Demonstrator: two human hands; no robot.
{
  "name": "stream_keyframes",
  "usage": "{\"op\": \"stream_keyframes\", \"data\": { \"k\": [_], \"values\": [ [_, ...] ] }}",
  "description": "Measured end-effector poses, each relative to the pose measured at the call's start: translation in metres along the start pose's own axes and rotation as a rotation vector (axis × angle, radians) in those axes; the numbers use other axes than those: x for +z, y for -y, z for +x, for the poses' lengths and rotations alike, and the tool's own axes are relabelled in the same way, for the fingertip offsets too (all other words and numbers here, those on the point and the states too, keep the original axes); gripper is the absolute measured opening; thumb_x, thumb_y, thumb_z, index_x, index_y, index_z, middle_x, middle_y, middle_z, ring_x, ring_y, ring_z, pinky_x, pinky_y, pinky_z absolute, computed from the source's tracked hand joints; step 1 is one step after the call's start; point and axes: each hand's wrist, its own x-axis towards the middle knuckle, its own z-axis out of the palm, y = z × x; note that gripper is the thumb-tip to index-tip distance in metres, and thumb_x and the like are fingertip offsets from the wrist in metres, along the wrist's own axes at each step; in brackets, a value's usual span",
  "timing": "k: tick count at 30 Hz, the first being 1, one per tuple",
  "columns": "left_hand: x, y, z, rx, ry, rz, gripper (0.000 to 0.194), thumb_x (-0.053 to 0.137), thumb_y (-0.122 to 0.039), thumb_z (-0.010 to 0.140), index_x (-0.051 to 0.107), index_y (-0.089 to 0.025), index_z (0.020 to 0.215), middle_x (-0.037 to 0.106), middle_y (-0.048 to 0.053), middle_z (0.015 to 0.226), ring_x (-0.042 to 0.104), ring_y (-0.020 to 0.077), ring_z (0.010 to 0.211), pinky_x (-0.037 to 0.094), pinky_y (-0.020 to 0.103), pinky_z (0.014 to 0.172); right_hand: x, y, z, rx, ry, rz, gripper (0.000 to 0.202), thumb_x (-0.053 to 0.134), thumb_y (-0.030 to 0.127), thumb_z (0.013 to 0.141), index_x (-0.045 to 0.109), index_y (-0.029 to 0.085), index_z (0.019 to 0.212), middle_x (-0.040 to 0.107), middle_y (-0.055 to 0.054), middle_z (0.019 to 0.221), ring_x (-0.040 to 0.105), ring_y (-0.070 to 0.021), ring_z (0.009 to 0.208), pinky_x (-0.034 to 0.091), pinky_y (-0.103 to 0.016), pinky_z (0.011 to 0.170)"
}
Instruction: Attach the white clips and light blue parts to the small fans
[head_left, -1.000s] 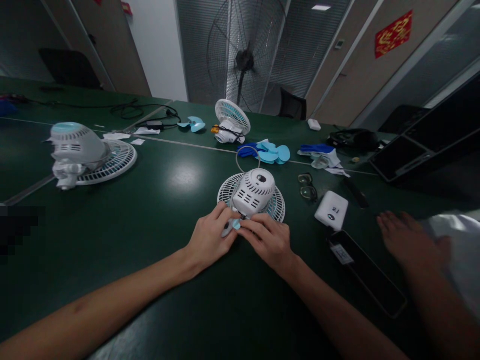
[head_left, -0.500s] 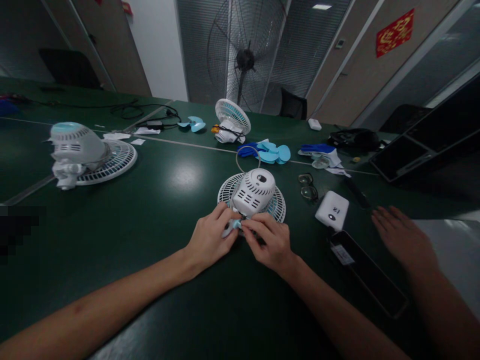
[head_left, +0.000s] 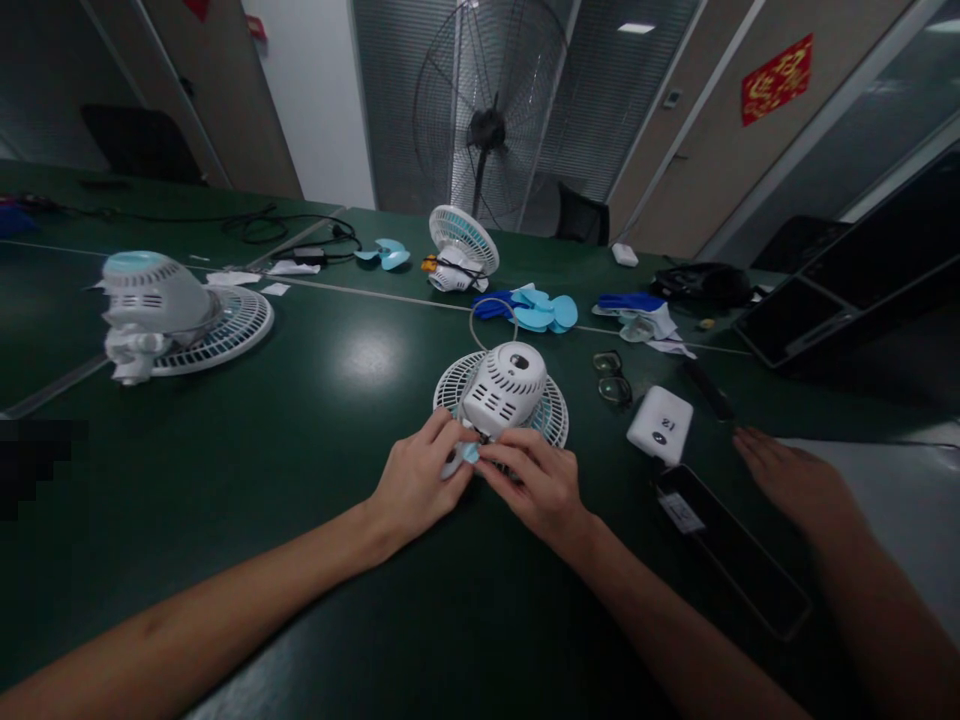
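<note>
A white desk fan (head_left: 504,388) lies face down on the dark green table, its round grille flat beneath the vented motor housing. At the housing's near side, my left hand (head_left: 420,470) is closed on the fan's white bracket (head_left: 450,466). My right hand (head_left: 538,482) pinches a small light-blue knob (head_left: 470,453) at that bracket, with thumb and forefinger together. Both hands' fingertips nearly meet there and partly cover the joint. A thin cable (head_left: 480,310) loops up behind the housing.
Another face-down fan (head_left: 161,305) lies left; a third fan (head_left: 459,250) stands behind. Light-blue blades (head_left: 544,310), gloves (head_left: 637,312), glasses (head_left: 613,378), a white box (head_left: 661,422) and a black phone-like slab (head_left: 735,550) lie around. Another person's hand (head_left: 799,482) rests at right.
The light-blue knob shows a different face, as if turned a little between my right fingers. Both hands keep their places at the fan. The whole view has shifted slightly.
</note>
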Motion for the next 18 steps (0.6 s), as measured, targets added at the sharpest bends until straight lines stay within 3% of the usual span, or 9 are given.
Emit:
{"op": "stream_keyframes", "data": {
  "k": [5,7,11,18],
  "values": [
    [0.0009,0.0011,-0.0007,0.001,0.006,-0.012,0.016,0.061,-0.018,0.095,0.061,-0.023,0.111,0.060,0.004,0.106,0.067,0.0195,0.086,0.056,0.031,0.072,0.0013,0.0042,0.0012,0.001,-0.021,-0.067,0.003,0.069,0.018,0.098,0.072,0.020,0.097,0.072,-0.005,0.099,0.069,-0.0135,0.072,0.059,-0.027,0.064],
    [0.0011,0.0016,-0.0010,0.001,0.001,-0.011,0.016,0.062,-0.018,0.095,0.061,-0.023,0.110,0.060,0.004,0.106,0.067,0.0195,0.086,0.056,0.031,0.072,0.0005,0.0046,0.0006,0.007,-0.014,-0.071,0.005,0.069,0.018,0.097,0.072,0.020,0.100,0.071,-0.006,0.101,0.069,-0.0137,0.073,0.059,-0.028,0.064],
    [0.0009,0.0017,-0.0010,0.009,-0.012,-0.008,0.017,0.062,-0.019,0.095,0.060,-0.023,0.112,0.059,0.003,0.106,0.067,0.0189,0.085,0.056,0.030,0.070,-0.0032,0.0031,-0.0003,-0.056,0.037,-0.021,0.028,0.064,0.012,0.095,0.069,0.021,0.121,0.069,-0.009,0.111,0.069,-0.0149,0.080,0.061,-0.028,0.068],
    [0.0007,0.0003,-0.0007,0.005,-0.018,0.008,0.017,0.060,-0.018,0.095,0.060,-0.023,0.111,0.060,0.004,0.105,0.067,0.0183,0.084,0.058,0.030,0.071,-0.0058,0.0016,0.0018,-0.079,0.006,-0.089,0.026,0.066,0.010,0.096,0.073,0.025,0.116,0.070,-0.005,0.107,0.067,-0.0118,0.075,0.060,-0.024,0.065]
  ]
}}
